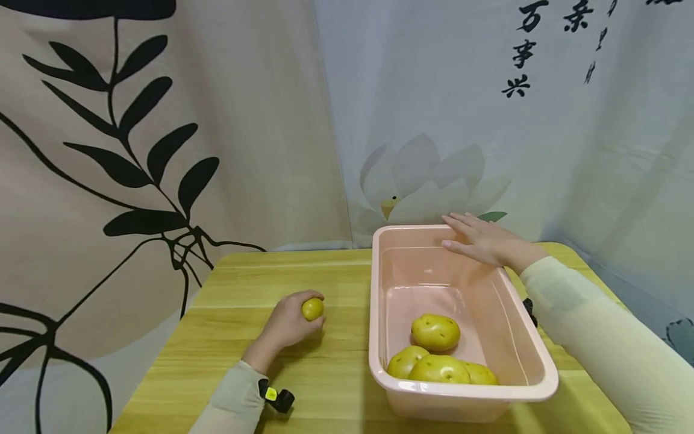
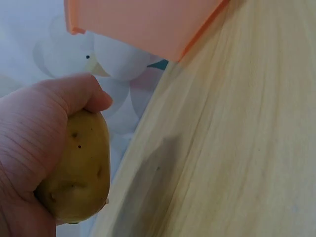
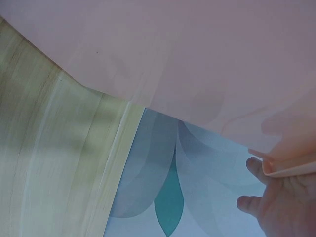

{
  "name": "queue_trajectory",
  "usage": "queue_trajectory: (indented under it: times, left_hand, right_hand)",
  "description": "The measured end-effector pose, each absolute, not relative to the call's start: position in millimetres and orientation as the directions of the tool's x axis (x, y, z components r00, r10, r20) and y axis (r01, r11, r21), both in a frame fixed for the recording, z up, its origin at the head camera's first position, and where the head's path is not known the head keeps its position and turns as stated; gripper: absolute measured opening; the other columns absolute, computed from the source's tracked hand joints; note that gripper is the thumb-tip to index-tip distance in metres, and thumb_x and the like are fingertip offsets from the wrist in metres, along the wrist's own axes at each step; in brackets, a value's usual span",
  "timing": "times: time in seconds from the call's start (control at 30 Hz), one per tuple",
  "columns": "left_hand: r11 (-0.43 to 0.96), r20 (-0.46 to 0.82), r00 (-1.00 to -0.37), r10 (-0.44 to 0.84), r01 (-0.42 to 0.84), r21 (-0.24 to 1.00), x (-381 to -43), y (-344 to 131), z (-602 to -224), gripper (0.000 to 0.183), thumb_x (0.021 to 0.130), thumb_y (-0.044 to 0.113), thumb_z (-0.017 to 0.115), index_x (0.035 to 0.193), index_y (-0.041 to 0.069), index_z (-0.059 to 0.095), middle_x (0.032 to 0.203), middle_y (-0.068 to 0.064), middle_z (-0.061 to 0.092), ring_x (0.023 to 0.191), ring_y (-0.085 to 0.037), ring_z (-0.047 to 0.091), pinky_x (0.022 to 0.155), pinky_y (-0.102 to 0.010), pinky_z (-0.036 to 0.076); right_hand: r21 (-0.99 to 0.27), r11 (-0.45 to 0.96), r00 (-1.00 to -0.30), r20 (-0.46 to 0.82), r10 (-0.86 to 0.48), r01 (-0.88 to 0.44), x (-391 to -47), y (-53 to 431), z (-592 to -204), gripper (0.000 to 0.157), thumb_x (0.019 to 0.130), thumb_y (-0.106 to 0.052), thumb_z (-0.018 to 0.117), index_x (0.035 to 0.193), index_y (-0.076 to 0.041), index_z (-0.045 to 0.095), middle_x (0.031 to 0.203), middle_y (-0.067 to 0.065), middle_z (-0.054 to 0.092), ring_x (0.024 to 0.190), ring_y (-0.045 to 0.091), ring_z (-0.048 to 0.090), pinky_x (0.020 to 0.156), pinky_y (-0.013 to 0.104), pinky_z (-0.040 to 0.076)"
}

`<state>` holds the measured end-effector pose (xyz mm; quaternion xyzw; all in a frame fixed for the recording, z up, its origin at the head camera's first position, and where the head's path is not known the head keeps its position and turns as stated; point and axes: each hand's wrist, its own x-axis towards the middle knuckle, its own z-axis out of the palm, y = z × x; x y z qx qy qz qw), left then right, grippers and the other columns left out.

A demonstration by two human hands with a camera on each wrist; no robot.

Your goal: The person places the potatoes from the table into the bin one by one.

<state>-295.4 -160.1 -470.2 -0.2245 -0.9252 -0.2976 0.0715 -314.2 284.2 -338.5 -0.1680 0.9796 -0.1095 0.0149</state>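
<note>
My left hand (image 1: 293, 319) grips a yellow potato (image 1: 312, 309) over the table, to the left of a pink plastic tub. Fingers and thumb wrap round that potato (image 2: 81, 165) in the left wrist view, and the palm hides part of it. My right hand (image 1: 482, 240) rests on the far right corner of the tub (image 1: 461, 395), fingers stretched out across its rim. In the right wrist view, fingertips (image 3: 249, 203) show beside the tub's rim (image 3: 296, 170). Inside the tub, one potato (image 1: 435, 332) lies behind a cluster of potatoes (image 1: 439, 369) at the near end.
The tub stands on a wooden table (image 1: 228, 337), right of its middle. Printed cloth (image 1: 260, 120) with black leaves and a lotus hangs behind the table. A dark strap with a small device (image 1: 278, 398) sits at the left wrist.
</note>
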Motion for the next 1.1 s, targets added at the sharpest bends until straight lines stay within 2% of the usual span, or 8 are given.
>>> queue_trajectory:
  times: [0.17,0.33,0.47,0.63,0.8,0.93,1.1]
  left_hand:
    - [0.662,0.248,-0.9,0.359,0.433,0.612,-294.0,-158.7,-466.2,0.039,0.073,0.03,0.074,0.109,0.034,0.06,0.099,0.01,0.06,0.073,-0.01,0.054,0.057,-0.027,0.047]
    - [0.564,0.205,-0.921,0.332,0.368,0.739,-291.1,-156.1,-459.3,0.036,0.075,0.031,0.075,0.108,0.034,0.059,0.099,0.004,0.059,0.073,-0.015,0.057,0.056,-0.028,0.049]
    - [0.465,0.183,-0.929,0.321,0.323,0.824,-285.3,-154.2,-446.7,0.033,0.077,0.028,0.074,0.107,0.028,0.061,0.099,-0.002,0.058,0.075,-0.018,0.056,0.056,-0.029,0.05]
    - [0.323,0.158,-0.912,0.377,0.29,0.901,-273.8,-152.9,-422.3,0.03,0.082,0.022,0.07,0.11,0.016,0.061,0.101,-0.01,0.06,0.08,-0.024,0.058,0.062,-0.034,0.052]
    - [0.104,0.102,-0.892,0.441,0.163,0.981,-273.4,-153.8,-417.6,0.035,0.086,0.018,0.065,0.117,0.004,0.055,0.111,-0.024,0.057,0.094,-0.034,0.06,0.073,-0.038,0.052]
    - [-0.03,0.112,-0.878,0.466,0.11,0.993,-278.6,-154.5,-425.6,0.033,0.089,0.014,0.06,0.119,0.002,0.051,0.115,-0.029,0.052,0.099,-0.043,0.055,0.076,-0.043,0.051]
    - [-0.103,0.149,-0.867,0.476,0.113,0.988,-279.9,-152.8,-428.3,0.034,0.09,0.014,0.058,0.12,0.001,0.05,0.115,-0.03,0.05,0.098,-0.043,0.055,0.078,-0.048,0.049]
  right_hand:
    - [-0.226,0.92,-0.945,0.005,-0.328,-0.32,-314.2,284.3,-338.2,0.076,0.086,-0.067,0.034,0.147,-0.025,0.017,0.151,0.005,0.015,0.136,0.033,0.005,0.102,0.061,0.01]
    - [-0.227,0.921,-0.946,0.005,-0.325,-0.318,-314.1,284.1,-338.1,0.077,0.086,-0.067,0.034,0.147,-0.024,0.017,0.151,0.004,0.015,0.136,0.033,0.005,0.102,0.061,0.01]
    - [-0.229,0.92,-0.945,0.008,-0.326,-0.319,-313.3,284.1,-337.1,0.077,0.086,-0.067,0.034,0.147,-0.023,0.018,0.151,0.005,0.015,0.137,0.033,0.006,0.102,0.06,0.011]
    - [-0.227,0.918,-0.943,0.013,-0.332,-0.326,-313.2,284.7,-336.3,0.076,0.087,-0.066,0.034,0.147,-0.023,0.017,0.151,0.005,0.014,0.136,0.034,0.006,0.102,0.06,0.011]
    - [-0.235,0.918,-0.944,0.007,-0.329,-0.321,-312.2,284.4,-334.9,0.076,0.086,-0.066,0.035,0.147,-0.024,0.017,0.151,0.005,0.014,0.136,0.034,0.006,0.102,0.061,0.011]
    - [-0.238,0.92,-0.947,-0.004,-0.322,-0.312,-311.3,283.9,-334.3,0.077,0.086,-0.067,0.035,0.147,-0.024,0.016,0.151,0.005,0.014,0.136,0.034,0.005,0.101,0.061,0.011]
    - [-0.236,0.922,-0.948,-0.008,-0.318,-0.307,-311.8,284.3,-335.4,0.077,0.085,-0.068,0.035,0.147,-0.025,0.016,0.151,0.003,0.014,0.137,0.032,0.005,0.101,0.061,0.012]
